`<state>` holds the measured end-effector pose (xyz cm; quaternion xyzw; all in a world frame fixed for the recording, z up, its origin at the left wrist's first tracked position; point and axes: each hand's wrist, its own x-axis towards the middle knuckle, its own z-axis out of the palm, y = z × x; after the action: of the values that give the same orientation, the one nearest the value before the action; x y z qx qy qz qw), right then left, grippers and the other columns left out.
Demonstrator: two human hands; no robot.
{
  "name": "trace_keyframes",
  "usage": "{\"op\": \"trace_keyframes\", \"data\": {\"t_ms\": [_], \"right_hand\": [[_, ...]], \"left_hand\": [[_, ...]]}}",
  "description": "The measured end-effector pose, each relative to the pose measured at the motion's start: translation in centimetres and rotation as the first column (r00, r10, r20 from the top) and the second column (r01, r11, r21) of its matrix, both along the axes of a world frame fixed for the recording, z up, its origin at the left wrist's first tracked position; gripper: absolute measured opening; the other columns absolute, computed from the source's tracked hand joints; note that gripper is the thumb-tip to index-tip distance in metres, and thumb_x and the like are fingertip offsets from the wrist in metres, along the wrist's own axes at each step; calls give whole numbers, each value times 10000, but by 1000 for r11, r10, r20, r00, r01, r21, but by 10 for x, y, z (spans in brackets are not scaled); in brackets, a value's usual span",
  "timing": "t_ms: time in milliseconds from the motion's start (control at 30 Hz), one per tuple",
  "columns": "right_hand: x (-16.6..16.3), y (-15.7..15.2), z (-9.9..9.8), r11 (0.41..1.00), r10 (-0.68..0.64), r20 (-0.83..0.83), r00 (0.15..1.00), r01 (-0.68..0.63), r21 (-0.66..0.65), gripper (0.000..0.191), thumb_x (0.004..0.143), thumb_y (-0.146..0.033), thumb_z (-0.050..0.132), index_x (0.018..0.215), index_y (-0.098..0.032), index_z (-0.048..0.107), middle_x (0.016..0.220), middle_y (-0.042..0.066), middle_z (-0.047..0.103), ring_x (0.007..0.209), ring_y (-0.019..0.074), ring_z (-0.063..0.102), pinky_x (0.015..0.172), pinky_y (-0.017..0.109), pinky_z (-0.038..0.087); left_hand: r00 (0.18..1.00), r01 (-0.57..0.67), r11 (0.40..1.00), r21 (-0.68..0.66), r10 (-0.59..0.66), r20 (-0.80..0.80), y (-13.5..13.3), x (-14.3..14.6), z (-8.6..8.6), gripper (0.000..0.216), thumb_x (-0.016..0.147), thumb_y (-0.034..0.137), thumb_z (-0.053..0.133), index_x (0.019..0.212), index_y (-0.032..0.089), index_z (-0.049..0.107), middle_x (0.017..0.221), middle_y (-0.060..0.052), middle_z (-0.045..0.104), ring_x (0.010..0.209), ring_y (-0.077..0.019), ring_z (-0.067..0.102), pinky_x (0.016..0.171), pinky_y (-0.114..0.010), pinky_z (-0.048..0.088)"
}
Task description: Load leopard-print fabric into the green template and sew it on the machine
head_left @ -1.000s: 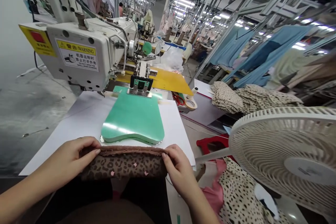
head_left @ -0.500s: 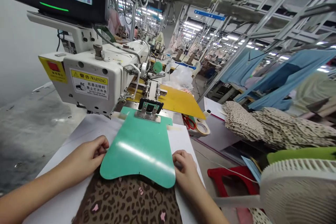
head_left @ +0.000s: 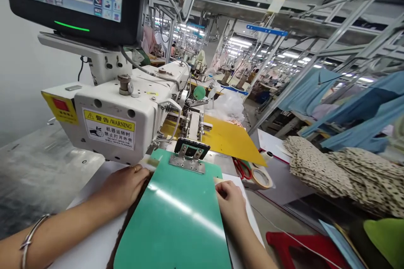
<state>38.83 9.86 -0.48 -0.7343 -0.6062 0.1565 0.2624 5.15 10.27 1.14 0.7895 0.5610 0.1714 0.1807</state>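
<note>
A flat green template [head_left: 179, 206] lies under the metal clamp [head_left: 187, 162] of a sewing machine [head_left: 110, 122]. Brown leopard-print fabric [head_left: 128, 215] lies beneath it, showing as a dark strip along its left side. My left hand [head_left: 126, 187] is closed at the template's upper left, the fingertips pinching the fabric edge close to the machine head. Beside the template's upper right edge, my right hand [head_left: 232, 204] has its fingers curled inward; what they grip is hidden. White board [head_left: 97, 229] extends under both hands.
A screen [head_left: 75, 0] stands over the machine. Right of the clamp are a yellow sheet [head_left: 232, 138], red-handled scissors [head_left: 243, 170] and a tape roll [head_left: 261, 178]. Piled spotted fabric [head_left: 315, 172] and a red stool [head_left: 293, 246] are farther right.
Both hands have moved forward along the template toward the clamp. The leopard-print fabric has slid forward under the template, its patterned front part no longer showing. The view has shifted slightly.
</note>
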Motion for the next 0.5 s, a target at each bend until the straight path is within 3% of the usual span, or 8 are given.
{"op": "trace_keyframes", "data": {"t_ms": [133,233,333,500], "right_hand": [[4,-1,-4,1000,1,-18,1000,0,31,250,721,-466,541,610,-250,600,843,55,661,876,291,563,787,410,389],[9,0,-7,999,27,-34,999,-26,21,266,727,-486,554,611,-253,613,852,62,669,854,298,572,768,415,400],[11,3,-12,1000,19,-20,1000,-19,14,261,726,-492,579,619,-257,614,857,61,669,851,301,570,746,411,399],[5,3,-15,994,-35,34,999,31,108,273,762,-468,531,600,-251,568,819,60,646,797,285,556,700,392,376]], "left_hand": [[997,71,997,36,-72,23,-10,-6,-3,400,983,344,313,1089,284,694,1050,-62,676,958,-228,659,806,-334,490],[992,124,988,89,-121,-47,-11,-4,-7,417,992,316,302,1071,279,710,992,-76,661,902,-230,652,748,-332,492],[991,86,990,116,-72,-114,-6,-2,-19,437,981,306,307,1203,271,682,1016,-102,675,844,-260,651,719,-369,498],[985,8,996,85,7,-175,-2,-2,-31,503,955,286,320,1369,262,603,976,-100,736,872,-306,696,710,-386,508]]}}
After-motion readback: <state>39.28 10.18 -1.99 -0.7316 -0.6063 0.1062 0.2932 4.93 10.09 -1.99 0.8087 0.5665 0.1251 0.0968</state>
